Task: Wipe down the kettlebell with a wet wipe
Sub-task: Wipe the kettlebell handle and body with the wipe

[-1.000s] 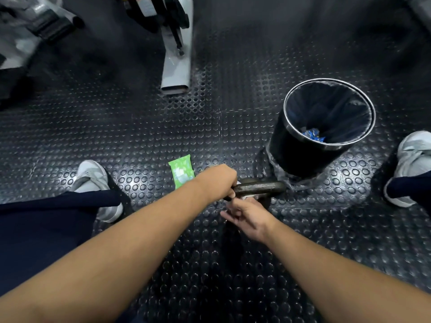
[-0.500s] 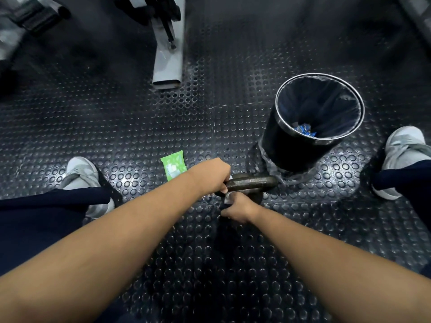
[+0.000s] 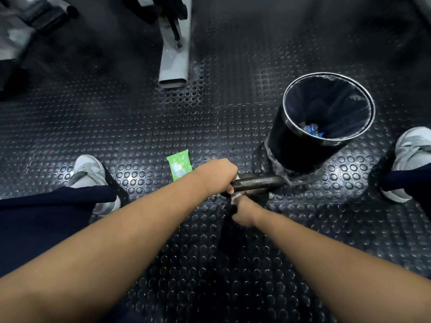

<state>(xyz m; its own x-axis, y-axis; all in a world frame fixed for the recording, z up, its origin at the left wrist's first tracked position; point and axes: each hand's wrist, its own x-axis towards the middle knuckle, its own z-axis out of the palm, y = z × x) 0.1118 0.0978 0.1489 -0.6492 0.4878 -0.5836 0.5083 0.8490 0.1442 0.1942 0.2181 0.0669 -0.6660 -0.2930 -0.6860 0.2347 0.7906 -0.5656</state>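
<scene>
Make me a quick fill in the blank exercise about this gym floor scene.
1. The left hand grips the kettlebell by its ____.
2. The wet wipe pack on the floor is ____ in colour.
3. The black bin stands to the ____ of the kettlebell.
Missing words: handle; green; right.
</scene>
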